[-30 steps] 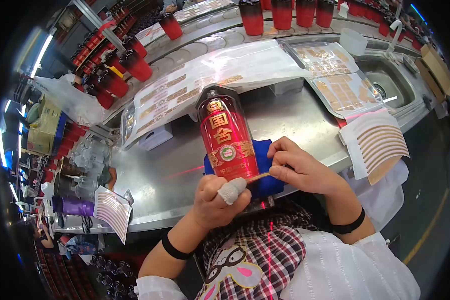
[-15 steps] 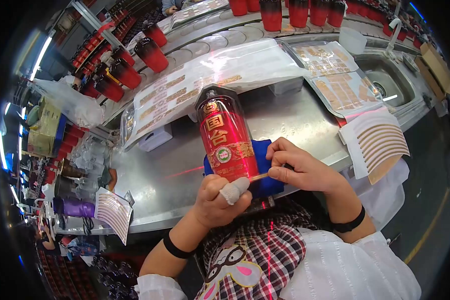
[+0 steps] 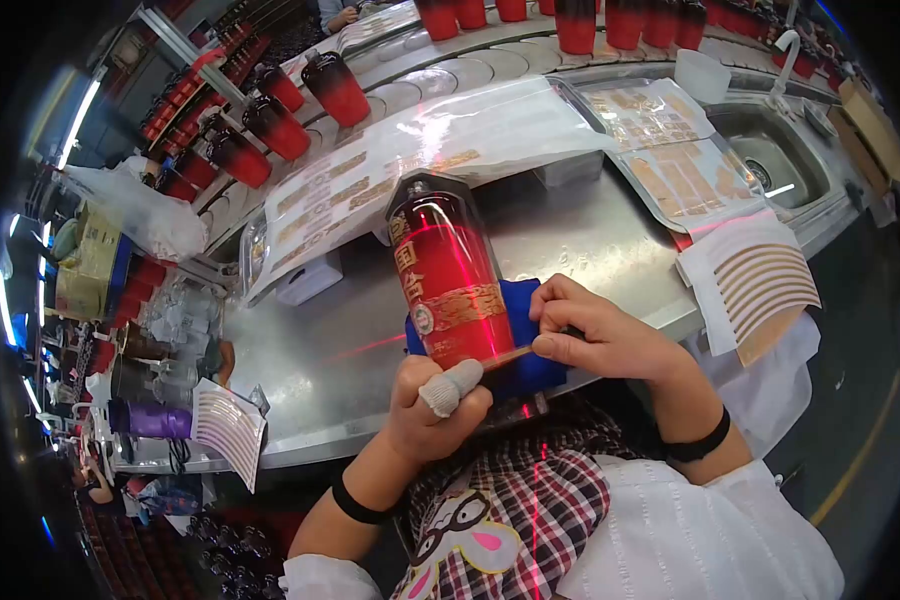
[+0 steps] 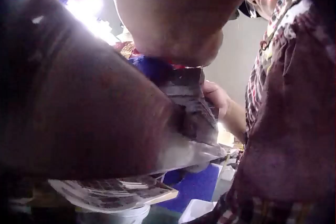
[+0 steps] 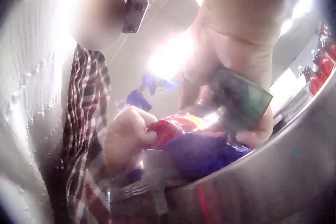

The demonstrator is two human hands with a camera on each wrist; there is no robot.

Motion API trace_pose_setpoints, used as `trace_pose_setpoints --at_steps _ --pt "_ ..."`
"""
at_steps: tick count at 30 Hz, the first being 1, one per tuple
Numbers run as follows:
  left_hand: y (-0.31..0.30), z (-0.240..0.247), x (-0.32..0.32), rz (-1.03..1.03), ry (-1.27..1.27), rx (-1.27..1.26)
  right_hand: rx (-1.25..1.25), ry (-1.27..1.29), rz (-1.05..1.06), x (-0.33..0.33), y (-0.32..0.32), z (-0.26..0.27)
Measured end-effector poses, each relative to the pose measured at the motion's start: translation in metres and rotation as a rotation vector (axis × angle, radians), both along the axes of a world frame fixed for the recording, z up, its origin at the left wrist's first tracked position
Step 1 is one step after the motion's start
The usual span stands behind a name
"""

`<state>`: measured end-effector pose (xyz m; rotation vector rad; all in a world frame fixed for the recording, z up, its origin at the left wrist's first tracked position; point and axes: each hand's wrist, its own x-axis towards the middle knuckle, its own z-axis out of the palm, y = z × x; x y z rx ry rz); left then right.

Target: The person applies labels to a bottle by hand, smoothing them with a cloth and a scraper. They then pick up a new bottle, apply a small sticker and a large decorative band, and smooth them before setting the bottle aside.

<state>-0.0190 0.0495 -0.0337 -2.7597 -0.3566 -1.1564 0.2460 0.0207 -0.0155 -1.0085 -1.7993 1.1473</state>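
A red bottle (image 3: 460,265) with a dark shoulder and gold lettering lies on a blue cloth (image 3: 528,305), its neck pointing away from me. My left hand (image 3: 432,408) grips it at the base with curled fingers; a white cover wraps the thumb (image 3: 450,388), which presses near the lower edge. Between thumb and index finger my right hand (image 3: 610,338) pinches the end of a thin brownish strip (image 3: 510,357), whose other end reaches the bottle near the left thumb. In the right wrist view a flat dark-green piece (image 5: 244,98) shows against the right hand.
Sheets of gold decals (image 3: 370,175) on a tray stand behind the bottle, and a second decal tray (image 3: 685,165) is at right beside a sink (image 3: 770,150). Curved-strip sheets lie right (image 3: 760,295) and left (image 3: 228,425). Red-black bottles (image 3: 335,90) line a conveyor (image 3: 420,80).
The red bottle has turned about its length, so its lettering and round emblem have shifted left. My left hand has moved slightly left. Bottles on the conveyor have moved rightward at left and leftward at right.
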Motion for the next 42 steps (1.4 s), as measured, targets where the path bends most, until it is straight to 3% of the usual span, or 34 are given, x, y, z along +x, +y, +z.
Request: trace_pose_setpoints --at_steps 8,14,23,26,35,39,42 --pt "0.0 0.014 0.01 0.02 0.068 0.179 -0.057 -0.017 0.002 -0.001 0.002 -0.001" --pt "-0.004 0.002 0.0 0.057 0.005 0.032 -0.01 -0.012 -0.035 -0.004 0.002 -0.002" --pt "0.006 0.016 0.013 -0.074 0.062 0.139 -0.017 -0.035 -0.049 -0.005 0.003 -0.007" --pt "0.0 0.008 0.004 -0.012 0.03 0.04 -0.026 -0.052 -0.045 -0.004 0.003 -0.004" --pt "0.003 0.007 0.003 -0.041 0.102 0.144 0.063 -0.139 -0.059 -0.006 0.005 -0.008" --pt "-0.003 -0.003 0.016 -0.059 -0.093 0.12 0.06 -0.15 -0.097 -0.001 0.0 -0.015" --pt "-0.003 0.0 0.018 -0.037 -0.103 0.07 0.02 -0.143 -0.092 -0.008 0.003 -0.008"
